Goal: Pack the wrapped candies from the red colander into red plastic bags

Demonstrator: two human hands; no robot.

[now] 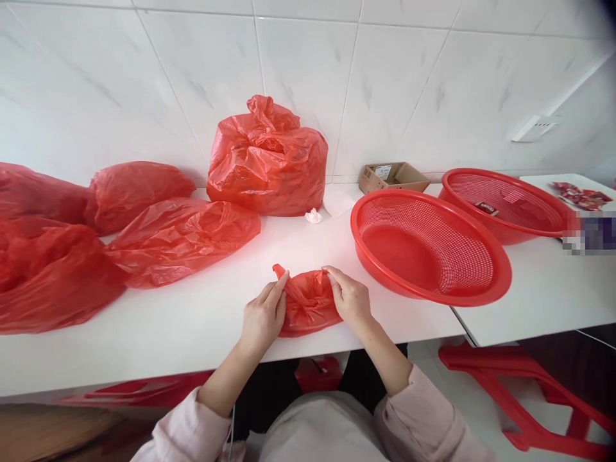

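A small red plastic bag (pixel 310 308) lies on the white table near its front edge, between my two hands. My left hand (pixel 264 314) pinches the bag's left side, with a twisted tip sticking up past the fingers. On the opposite side, my right hand (pixel 351 296) grips the upper right corner between thumb and fingers. The plastic is gathered and creased in the middle; whatever is inside cannot be made out. To the right of my right hand stands a red plastic basket (pixel 404 250) with perforated sides.
Several filled red bags (pixel 144 186) lie at the left, and a large knotted one (pixel 267 167) stands against the wall. Behind the basket are a cardboard box (pixel 394 176), a second basket (pixel 505 224) and a white tray (pixel 543 183) with small packets. A red stool (pixel 500 366) stands below right.
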